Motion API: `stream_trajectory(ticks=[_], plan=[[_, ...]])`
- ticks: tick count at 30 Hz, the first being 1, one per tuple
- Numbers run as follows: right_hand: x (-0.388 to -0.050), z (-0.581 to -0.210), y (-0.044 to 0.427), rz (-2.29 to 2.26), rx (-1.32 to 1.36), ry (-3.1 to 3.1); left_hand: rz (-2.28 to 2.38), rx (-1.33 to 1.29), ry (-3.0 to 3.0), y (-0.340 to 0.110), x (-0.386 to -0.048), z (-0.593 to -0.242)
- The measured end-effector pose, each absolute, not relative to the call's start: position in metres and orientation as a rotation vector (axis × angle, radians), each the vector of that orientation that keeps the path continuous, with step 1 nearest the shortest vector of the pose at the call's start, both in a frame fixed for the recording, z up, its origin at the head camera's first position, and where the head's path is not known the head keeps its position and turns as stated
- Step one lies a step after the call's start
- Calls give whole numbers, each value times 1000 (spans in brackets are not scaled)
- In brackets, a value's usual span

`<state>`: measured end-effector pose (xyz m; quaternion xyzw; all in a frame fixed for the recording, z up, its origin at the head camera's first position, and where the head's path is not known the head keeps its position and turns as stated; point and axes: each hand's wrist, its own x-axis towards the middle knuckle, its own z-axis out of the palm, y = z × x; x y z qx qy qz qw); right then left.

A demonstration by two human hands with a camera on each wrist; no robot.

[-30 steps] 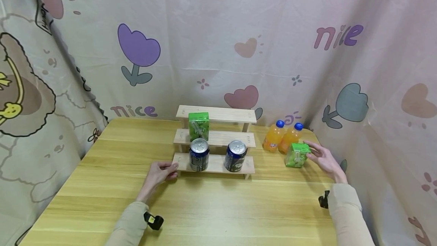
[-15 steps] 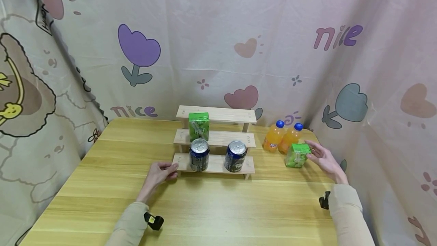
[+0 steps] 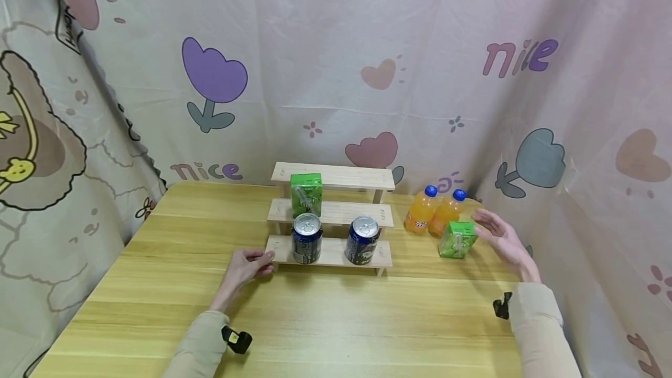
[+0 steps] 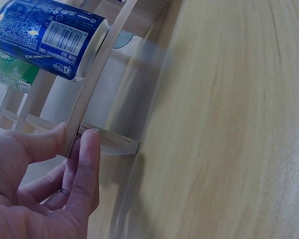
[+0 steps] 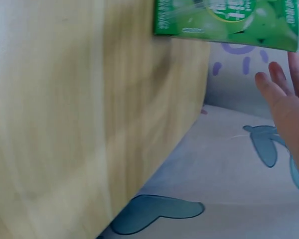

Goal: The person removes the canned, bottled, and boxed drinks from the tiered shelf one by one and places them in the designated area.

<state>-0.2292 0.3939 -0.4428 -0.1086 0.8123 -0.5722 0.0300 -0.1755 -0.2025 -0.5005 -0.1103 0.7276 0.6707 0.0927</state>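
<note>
Two cartons, two cans, two bottles, one shelf — pinched by the left hand; the relaxed, empty right hand just right of one carton.

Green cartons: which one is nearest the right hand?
The green carton standing on the tabletop, in front of the orange bottles, right beside the right hand. The other carton stands on the wooden rack's middle shelf.

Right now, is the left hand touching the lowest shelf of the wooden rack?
Touching. The left wrist view shows it plainly: the left hand pinches the end of the lowest shelf between thumb and fingers.
</note>
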Motion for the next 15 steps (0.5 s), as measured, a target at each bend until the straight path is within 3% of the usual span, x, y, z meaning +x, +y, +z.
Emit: stream_trajectory(ticks=[7,15], plan=[[-230,-422,385,-1681,-228,2660,1973,-325,2175,-202,-175,-500],[-231,-392,369,-1670,-347,2754,2003,-337,2152,-201,-175,-500]])
